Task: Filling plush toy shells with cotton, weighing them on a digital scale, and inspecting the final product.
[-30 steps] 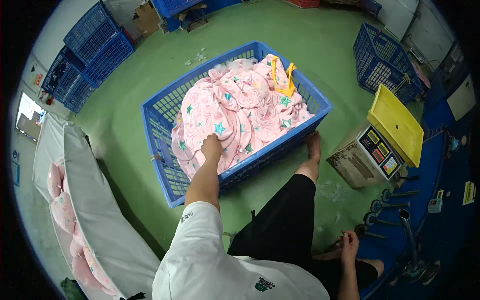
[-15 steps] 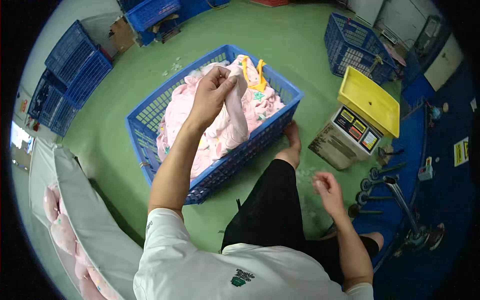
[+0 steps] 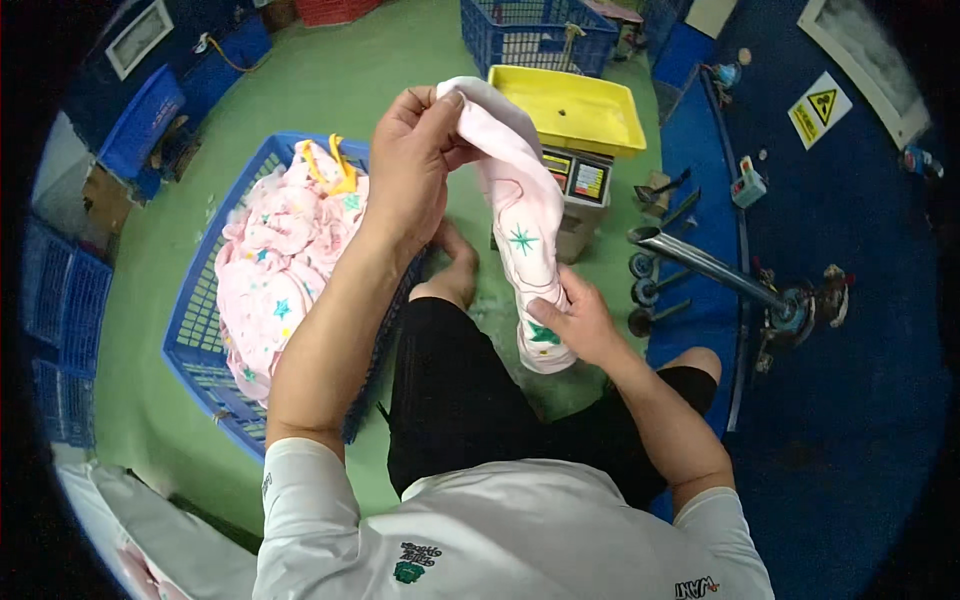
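A limp pink fabric tube (image 3: 522, 205) with green star embroidery hangs stretched between my two hands. Its upper, pale end is pinched by my left hand (image 3: 415, 160), raised in front of me. Lower down, my right hand (image 3: 580, 322) is closed on the tube near its bottom end, thumb across the front. To my left, a blue plastic basket (image 3: 187, 348) on the floor holds a heap of similar pink fabric pieces (image 3: 275, 270) with coloured stars. A yellow strap (image 3: 340, 178) lies on top of the heap.
Metal pipe nozzle (image 3: 710, 262) juts toward me from the blue machine at right. Beyond my hands, a yellow tray (image 3: 570, 108) rests on a boxy unit (image 3: 580, 225). Another blue basket (image 3: 535, 40) stands behind it. A pale grey fabric-sided bin (image 3: 170, 530) is at lower left.
My left hand has lifted the pink fabric tube out of the basket and moved right. My right hand, free before, now grips its lower part. The view has turned right.
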Motion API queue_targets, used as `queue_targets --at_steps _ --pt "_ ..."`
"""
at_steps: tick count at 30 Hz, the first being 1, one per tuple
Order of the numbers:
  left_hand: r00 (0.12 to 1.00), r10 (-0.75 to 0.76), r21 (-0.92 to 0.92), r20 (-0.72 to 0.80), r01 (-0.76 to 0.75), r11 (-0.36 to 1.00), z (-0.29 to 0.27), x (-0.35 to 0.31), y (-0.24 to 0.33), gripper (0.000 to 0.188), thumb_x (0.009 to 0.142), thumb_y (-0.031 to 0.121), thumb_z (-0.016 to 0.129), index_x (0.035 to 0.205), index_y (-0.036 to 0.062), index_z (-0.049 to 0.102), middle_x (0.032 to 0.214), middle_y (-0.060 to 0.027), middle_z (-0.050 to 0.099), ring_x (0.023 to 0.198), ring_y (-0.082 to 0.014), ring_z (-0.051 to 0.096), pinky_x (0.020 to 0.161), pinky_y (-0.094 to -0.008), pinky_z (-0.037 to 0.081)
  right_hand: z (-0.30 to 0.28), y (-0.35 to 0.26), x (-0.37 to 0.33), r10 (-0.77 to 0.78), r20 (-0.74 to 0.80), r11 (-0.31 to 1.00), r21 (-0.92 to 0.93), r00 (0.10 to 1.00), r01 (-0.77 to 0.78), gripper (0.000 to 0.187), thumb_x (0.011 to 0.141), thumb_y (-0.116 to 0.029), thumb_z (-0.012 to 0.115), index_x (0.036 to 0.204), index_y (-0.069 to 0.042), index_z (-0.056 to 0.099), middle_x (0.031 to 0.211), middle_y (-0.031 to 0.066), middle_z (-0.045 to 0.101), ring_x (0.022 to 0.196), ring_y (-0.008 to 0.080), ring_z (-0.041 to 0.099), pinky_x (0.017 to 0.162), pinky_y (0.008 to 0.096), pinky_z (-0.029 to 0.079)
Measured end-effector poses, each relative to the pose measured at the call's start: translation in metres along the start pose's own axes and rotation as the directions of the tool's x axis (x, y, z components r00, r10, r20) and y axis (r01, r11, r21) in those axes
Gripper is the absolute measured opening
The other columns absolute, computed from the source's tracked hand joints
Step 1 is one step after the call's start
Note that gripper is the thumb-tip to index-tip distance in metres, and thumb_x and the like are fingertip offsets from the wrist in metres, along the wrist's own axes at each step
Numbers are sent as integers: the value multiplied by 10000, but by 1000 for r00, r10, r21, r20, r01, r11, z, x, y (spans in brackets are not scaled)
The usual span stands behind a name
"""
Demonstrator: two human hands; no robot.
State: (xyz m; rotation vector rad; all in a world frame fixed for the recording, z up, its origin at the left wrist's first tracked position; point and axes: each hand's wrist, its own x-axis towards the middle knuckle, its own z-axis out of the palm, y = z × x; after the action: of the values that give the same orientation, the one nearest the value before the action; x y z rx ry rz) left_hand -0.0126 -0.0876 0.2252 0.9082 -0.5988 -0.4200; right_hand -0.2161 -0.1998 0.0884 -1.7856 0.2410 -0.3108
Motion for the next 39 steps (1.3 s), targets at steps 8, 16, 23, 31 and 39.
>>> queue_targets --at_steps 8,16,23,31,39 --pt "984 -175 155 -40 179 972 15 13 -74 182 980 148 617 1057 -12 575 954 -105 614 792 -147 639 720 -232 560 -70 19 -30 217 -301 971 162 929 -175 330 949 -106 650 1243 22 577 1064 110 677 872 129 627 771 246 519" --pt "965 -253 166 -62 260 951 19 9 -104 171 965 130 616 1034 -25 595 946 -105 625 797 -151 646 731 -240 563 -102 35 -31 227 -375 974 75 899 -215 320 974 -134 624 1237 42 575 1058 116 680 874 124 637 782 245 532" --pt "970 -232 158 -68 240 958 14 13 -110 155 952 108 609 999 -40 616 924 -108 638 798 -157 651 735 -254 565 -91 32 -30 325 -218 914 324 920 -246 331 1004 -163 588 1260 47 574 1089 133 682 888 141 652 786 266 544" --pt "780 -358 328 513 208 922 22 -90 -92 97 824 32 662 856 84 587 1433 -144 559 1082 -259 638 921 -368 522 -62 41 -33 353 179 606 705 918 -370 347 1037 -243 561 1258 23 583 1064 116 688 863 153 662 747 252 548" --pt "687 -155 367 710 -173 914 6 -180 -136 187 796 -1 710 861 71 550 1411 -181 577 1289 -316 533 1135 -453 353 -31 82 -25 322 -98 791 574 942 -211 273 1043 -248 547 1112 -1 643 880 28 641 761 89 572 676 240 471"
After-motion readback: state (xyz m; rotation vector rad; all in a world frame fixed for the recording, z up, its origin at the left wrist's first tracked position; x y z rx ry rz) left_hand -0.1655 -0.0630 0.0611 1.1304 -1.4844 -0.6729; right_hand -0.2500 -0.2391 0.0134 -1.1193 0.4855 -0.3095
